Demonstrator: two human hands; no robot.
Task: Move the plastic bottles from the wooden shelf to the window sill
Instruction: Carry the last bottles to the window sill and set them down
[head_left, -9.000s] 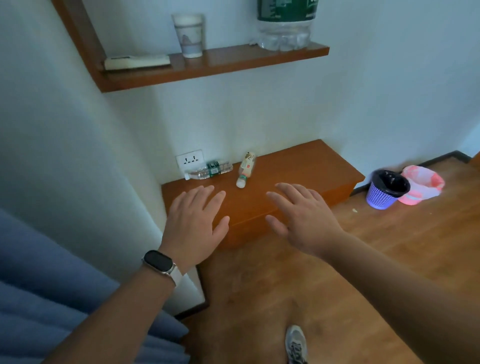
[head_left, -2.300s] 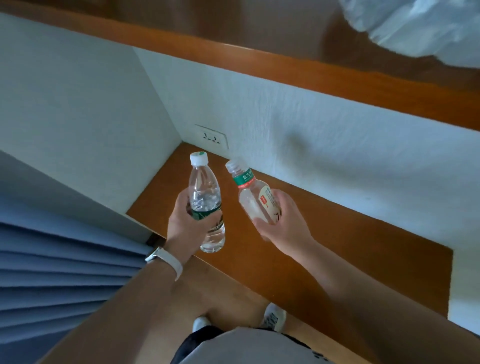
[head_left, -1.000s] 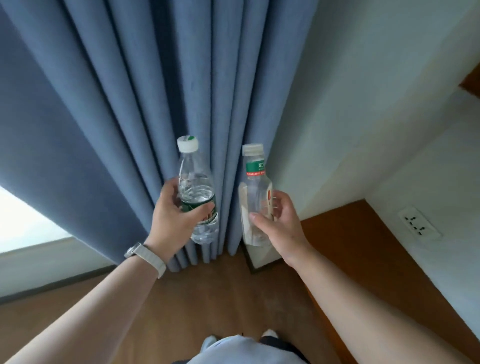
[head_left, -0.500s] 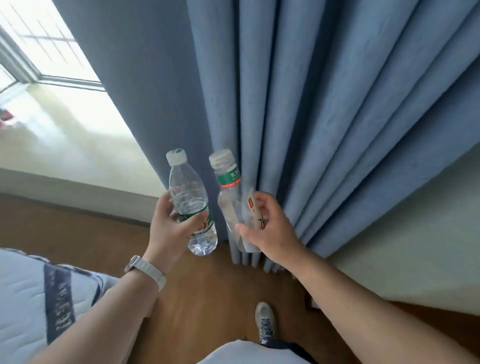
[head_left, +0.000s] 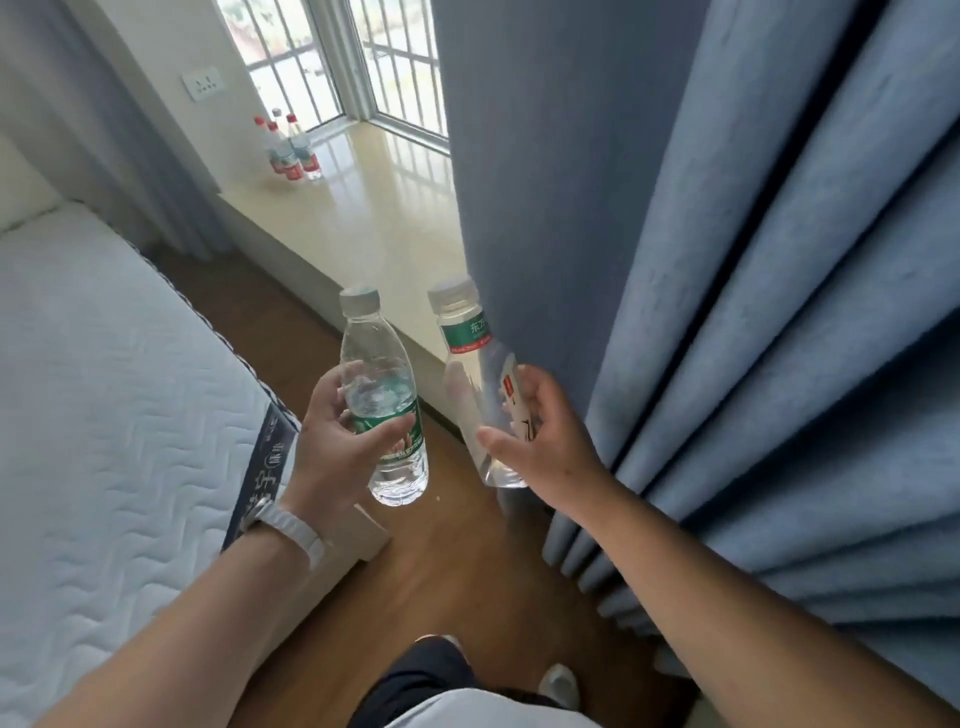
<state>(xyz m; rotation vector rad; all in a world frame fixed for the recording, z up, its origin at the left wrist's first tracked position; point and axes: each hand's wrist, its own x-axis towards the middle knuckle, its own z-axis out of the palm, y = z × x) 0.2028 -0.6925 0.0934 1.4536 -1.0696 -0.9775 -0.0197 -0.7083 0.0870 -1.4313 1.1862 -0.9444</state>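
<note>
Bedroom setting: wooden floor (head_left: 457, 561) running between a white mattress (head_left: 104, 415) on the left and a blue curtain (head_left: 727, 312) on the right, pale window sill (head_left: 374, 218) ahead.

Left hand (head_left: 337, 441): fingers curled round the lower half of a clear bottle with a green label (head_left: 387, 395), thumb across the label, fingertips behind. Bottle upright, white cap up, tilted slightly left. Some water visible inside. White watch band (head_left: 291, 525) on this wrist.

Right hand (head_left: 540, 431): wrapped round a second clear bottle with a green neck band (head_left: 478, 384), thumb in front near the base, fingers on the far side over a white and red label. Bottle tilted with its cap toward the upper left. Its right edge lies against or just in front of the curtain's edge; contact cannot be told.

Both bottles are in the air over the floor, side by side and apart, near the front corner of the sill but not above it.

Sill surface glossy, reflecting the barred window (head_left: 353, 67). At its far left end stands a cluster of small bottles with red caps (head_left: 288, 150), upright, close together. A wall socket (head_left: 202, 83) sits on the wall just above and left of them.

Lower edge: dark trouser leg and one shoe (head_left: 558, 686) on the floor.
</note>
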